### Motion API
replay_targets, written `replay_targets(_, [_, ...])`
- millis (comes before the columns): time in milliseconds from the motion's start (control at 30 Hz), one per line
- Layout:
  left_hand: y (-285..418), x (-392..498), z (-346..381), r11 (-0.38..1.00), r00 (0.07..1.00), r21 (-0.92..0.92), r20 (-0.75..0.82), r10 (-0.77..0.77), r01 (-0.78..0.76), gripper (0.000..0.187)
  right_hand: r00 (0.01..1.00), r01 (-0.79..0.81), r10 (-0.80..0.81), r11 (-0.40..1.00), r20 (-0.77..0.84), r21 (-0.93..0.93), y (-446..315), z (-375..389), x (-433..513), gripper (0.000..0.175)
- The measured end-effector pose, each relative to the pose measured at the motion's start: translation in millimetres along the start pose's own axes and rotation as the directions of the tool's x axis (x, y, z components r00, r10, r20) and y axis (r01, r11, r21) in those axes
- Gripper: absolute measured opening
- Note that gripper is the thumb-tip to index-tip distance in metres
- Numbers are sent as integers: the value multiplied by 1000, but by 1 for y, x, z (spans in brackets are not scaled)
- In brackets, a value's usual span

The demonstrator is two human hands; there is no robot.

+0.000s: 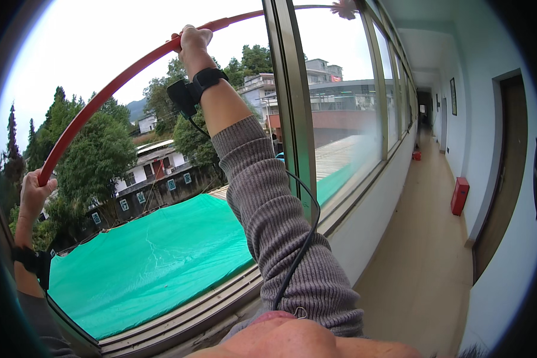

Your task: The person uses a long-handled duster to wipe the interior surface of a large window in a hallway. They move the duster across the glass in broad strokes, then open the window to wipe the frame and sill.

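A long red pole [103, 98] runs across the open window and looks bent by the lens. My left hand [33, 192] is closed around its lower end at the far left. Farther along, my right hand [194, 42] grips the pole just before a thicker red joint [215, 24]. Beyond the joint, the thinner section passes behind the metal window frame [291, 89]. At its tip, a reddish duster head [345, 8] shows through the glass pane [340, 80] near the top. Both wrists wear black strapped devices, and a black cable runs along my right sleeve.
The window sill track [183, 313] lies below my arms. Outside, a green tarp [161, 264] covers a lower roof, with trees and buildings behind. At right, a corridor floor [425, 232] runs past a red box [460, 196] and a dark door [503, 174].
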State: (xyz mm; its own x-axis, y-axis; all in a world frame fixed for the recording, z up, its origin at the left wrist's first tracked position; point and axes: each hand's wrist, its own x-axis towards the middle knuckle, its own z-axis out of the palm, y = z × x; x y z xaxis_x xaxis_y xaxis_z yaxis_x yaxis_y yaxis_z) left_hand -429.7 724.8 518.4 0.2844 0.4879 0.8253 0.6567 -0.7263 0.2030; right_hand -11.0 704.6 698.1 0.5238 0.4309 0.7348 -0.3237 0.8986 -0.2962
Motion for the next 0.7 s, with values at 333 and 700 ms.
replay_targets(333, [-32, -39, -10, 769, 852, 626, -466, 238, 127, 17, 996, 31, -37, 996, -83, -79, 26, 38, -16, 46])
replay_targets(700, [-57, -44, -4, 697, 829, 536, -538, -152, 476, 40, 998, -7, -3, 985, -58, -172, 46, 63, -69, 53])
